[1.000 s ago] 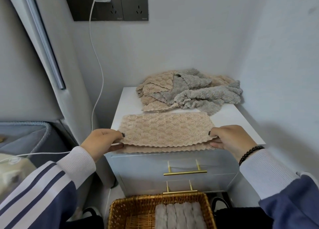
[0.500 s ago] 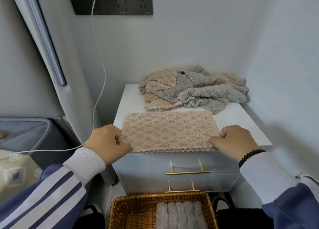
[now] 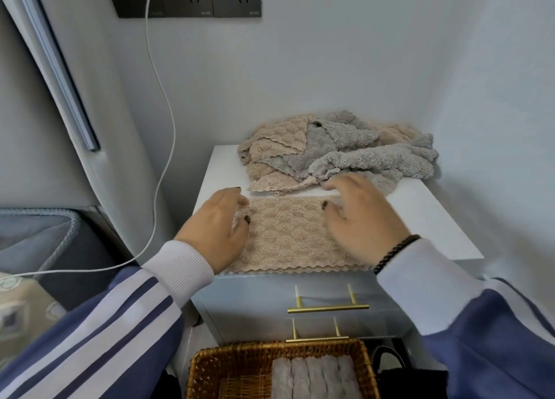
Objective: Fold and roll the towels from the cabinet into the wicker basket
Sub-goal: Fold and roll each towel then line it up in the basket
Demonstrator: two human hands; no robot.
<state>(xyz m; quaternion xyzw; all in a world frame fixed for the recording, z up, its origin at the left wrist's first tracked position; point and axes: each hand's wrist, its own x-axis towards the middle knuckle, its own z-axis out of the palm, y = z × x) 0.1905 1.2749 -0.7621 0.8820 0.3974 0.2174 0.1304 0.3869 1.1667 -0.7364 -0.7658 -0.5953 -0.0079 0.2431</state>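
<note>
A: Where is the towel (image 3: 285, 236) right now?

B: Flat on the front of the cabinet's tabletop (image 3: 420, 215), already folded into a band. Its near scalloped edge sits right along the front lip, above the drawer handles (image 3: 327, 308).

A: Which way does its long axis run?

B: Left to right, across the person's body. The short axis runs away from them, toward the pile (image 3: 339, 152) of loose beige and grey towels at the back.

A: And the hands?

B: One at each end. The left hand (image 3: 216, 233) sits over the left end, its fingers (image 3: 240, 215) curled round a bunched bit of that end, thumb pressed in beside them. The right hand (image 3: 366, 218) lies on the right part, fingers spread and fairly straight, gripping nothing; it is blurred, so I can't tell how firmly it presses.

A: So which hand is better placed to start the roll?

B: The left, I'd judge. It already has the end of the band gathered, and a roll along the long axis would travel rightward toward the flat hand, which could steady the cloth.

A: Anything in the way?

B: The pile's front flap lies just beyond the towel's far edge, near both sets of fingertips. It could get caught up.

A: And the basket (image 3: 210, 365)?

B: On the floor below the drawers, grey rolls (image 3: 315, 377) lined up in its right part, wicker bottom showing on the left.
</note>
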